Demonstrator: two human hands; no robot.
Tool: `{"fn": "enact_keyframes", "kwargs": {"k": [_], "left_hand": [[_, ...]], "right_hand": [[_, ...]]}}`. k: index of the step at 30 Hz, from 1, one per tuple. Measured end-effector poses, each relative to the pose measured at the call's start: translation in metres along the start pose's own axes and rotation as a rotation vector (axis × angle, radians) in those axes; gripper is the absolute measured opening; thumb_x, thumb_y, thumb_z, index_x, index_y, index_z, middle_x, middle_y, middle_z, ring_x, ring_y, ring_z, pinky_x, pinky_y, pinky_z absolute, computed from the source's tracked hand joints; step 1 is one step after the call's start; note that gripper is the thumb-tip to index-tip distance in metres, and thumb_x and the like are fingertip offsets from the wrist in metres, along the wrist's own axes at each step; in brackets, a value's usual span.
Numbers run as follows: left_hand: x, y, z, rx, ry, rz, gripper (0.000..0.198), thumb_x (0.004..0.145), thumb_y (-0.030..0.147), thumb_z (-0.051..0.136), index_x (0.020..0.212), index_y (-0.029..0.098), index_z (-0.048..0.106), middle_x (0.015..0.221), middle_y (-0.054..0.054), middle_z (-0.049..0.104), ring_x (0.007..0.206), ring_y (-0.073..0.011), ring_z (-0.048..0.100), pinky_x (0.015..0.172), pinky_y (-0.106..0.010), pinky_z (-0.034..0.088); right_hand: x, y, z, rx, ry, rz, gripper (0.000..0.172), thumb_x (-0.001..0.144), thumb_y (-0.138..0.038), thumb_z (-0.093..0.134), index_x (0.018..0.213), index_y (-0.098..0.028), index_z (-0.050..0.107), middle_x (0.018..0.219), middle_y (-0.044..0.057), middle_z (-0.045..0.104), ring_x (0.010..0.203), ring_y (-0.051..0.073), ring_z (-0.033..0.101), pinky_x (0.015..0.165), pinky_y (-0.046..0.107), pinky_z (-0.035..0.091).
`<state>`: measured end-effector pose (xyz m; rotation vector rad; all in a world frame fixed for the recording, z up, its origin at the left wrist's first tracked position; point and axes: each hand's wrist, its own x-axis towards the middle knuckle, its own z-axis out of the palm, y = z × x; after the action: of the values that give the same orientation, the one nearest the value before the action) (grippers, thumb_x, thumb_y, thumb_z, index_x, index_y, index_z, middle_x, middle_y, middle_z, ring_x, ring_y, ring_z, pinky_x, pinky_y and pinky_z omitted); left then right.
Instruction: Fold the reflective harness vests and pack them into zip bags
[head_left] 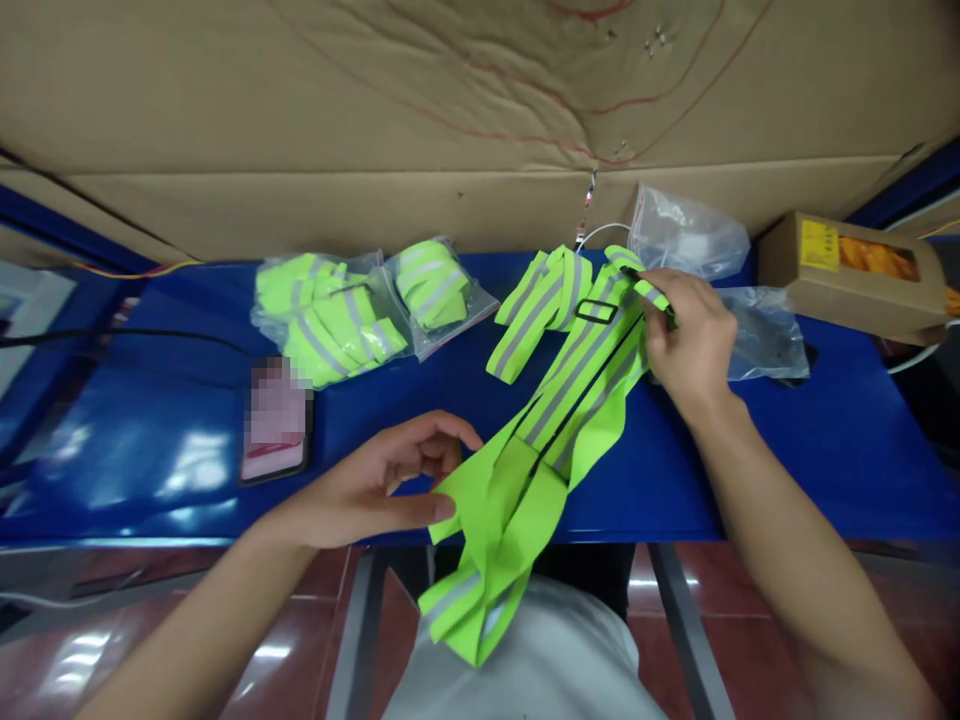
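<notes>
Long neon-yellow reflective straps (589, 365) with grey stripes lie across the table and hang over its front edge toward my lap. A black rectangular buckle (597, 312) and thin black cords show along them. At the far right end, my right hand (694, 335) pinches a folded piece of the strap and a black part, mostly hidden by the fingers. On the near left, my left hand (409, 475) has thumb and forefinger spread apart, with the thumb against the strap's edge. A loose striped loop (544, 300) lies just beyond.
Clear bags (330, 325) of similar straps and a phone (277, 420) are on the left. Empty plastic bags (686, 235) and a windowed cardboard box (851, 275) stand at the right. A cardboard wall (360, 110) with red wires closes off the back of the blue table (172, 400).
</notes>
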<state>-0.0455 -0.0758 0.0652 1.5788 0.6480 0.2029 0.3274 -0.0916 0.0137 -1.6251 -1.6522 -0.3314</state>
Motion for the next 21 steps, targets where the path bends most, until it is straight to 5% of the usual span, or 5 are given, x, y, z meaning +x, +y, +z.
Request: {"fn": "enact_keyframes", "kwargs": {"k": [5, 11, 13, 16, 21], "left_hand": [[-0.026, -0.014, 0.001, -0.023, 0.064, 0.136, 0.069, 0.083, 0.012, 0.077, 0.146, 0.031, 0.054, 0.111, -0.008, 0.069, 0.101, -0.0205, 0.07, 0.087, -0.031, 0.06], [-0.025, -0.005, 0.011, -0.336, 0.26, 0.457, 0.088, 0.081, 0.013, 0.08, 0.154, 0.048, 0.045, 0.112, -0.003, 0.068, 0.082, -0.0141, 0.069, 0.066, -0.024, 0.061], [-0.012, -0.004, 0.013, -0.41, 0.36, 0.43, 0.093, 0.081, 0.022, 0.085, 0.156, 0.052, 0.04, 0.134, -0.004, 0.065, 0.085, -0.0147, 0.072, 0.064, -0.023, 0.061], [0.013, -0.008, 0.017, -0.383, 0.37, 0.258, 0.093, 0.07, 0.017, 0.092, 0.15, 0.042, 0.052, 0.152, -0.007, 0.058, 0.089, -0.0154, 0.073, 0.069, -0.025, 0.061], [0.033, -0.026, 0.028, -0.346, 0.536, 0.002, 0.055, 0.075, 0.024, 0.09, 0.126, 0.02, 0.069, 0.11, -0.007, 0.073, 0.075, -0.0109, 0.066, 0.066, -0.021, 0.054]], "right_hand": [[-0.001, 0.001, 0.004, -0.005, -0.026, 0.034, 0.035, 0.095, -0.014, 0.055, 0.124, -0.025, 0.07, 0.125, 0.008, 0.076, 0.118, 0.031, 0.071, 0.104, 0.05, 0.057], [-0.002, 0.003, 0.009, 0.043, -0.036, 0.05, 0.03, 0.097, -0.021, 0.056, 0.123, -0.026, 0.071, 0.124, 0.008, 0.076, 0.117, 0.031, 0.071, 0.103, 0.048, 0.057], [-0.001, 0.004, 0.008, 0.065, -0.001, 0.061, 0.029, 0.098, -0.023, 0.057, 0.122, -0.027, 0.071, 0.122, 0.008, 0.077, 0.116, 0.031, 0.072, 0.103, 0.048, 0.057], [0.001, 0.005, 0.005, 0.071, 0.065, 0.078, 0.027, 0.099, -0.026, 0.056, 0.121, -0.028, 0.071, 0.121, 0.009, 0.077, 0.115, 0.031, 0.072, 0.103, 0.049, 0.055], [0.004, 0.003, -0.002, 0.07, 0.088, 0.118, 0.027, 0.1, -0.031, 0.054, 0.121, -0.028, 0.071, 0.12, 0.01, 0.076, 0.115, 0.033, 0.071, 0.104, 0.051, 0.055]]}}
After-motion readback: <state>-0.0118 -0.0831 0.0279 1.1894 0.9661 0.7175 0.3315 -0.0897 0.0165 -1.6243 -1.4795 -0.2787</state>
